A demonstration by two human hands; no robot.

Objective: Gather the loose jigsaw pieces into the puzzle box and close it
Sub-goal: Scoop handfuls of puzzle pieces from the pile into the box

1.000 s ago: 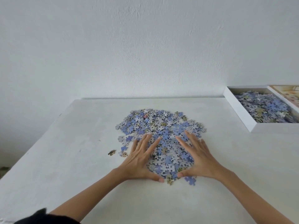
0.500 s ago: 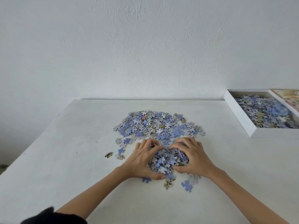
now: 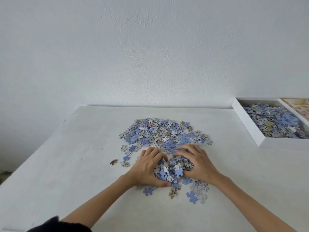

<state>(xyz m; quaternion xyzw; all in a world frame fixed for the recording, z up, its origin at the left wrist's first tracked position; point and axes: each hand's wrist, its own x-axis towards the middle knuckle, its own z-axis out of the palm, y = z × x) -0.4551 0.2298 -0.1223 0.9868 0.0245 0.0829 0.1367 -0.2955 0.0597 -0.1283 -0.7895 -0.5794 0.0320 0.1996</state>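
- Blue and grey loose pieces (image 3: 163, 134) lie in a flat scatter in the middle of a white surface (image 3: 75, 164), in front of a plain white wall.
- The left hand (image 3: 147, 168) and right hand (image 3: 199, 164) sit at the near edge of the scatter. Their fingers curl toward each other, cupping a bunched handful (image 3: 169, 172) of pieces between them.
- The handful seems to rest on the surface, not yet lifted.
- A few stray pieces (image 3: 192, 196) lie just beside the hands on the near side.
- The puzzle box (image 3: 247, 126), white and open, stands well apart at the far right and already holds a thick layer of pieces.
- A colourful printed panel (image 3: 299, 106), possibly the lid, shows beyond the box, cut off by the frame edge.
- The task looks partly done. A good share is boxed, but the scatter, this handful and the strays remain, and the box is not yet closed.
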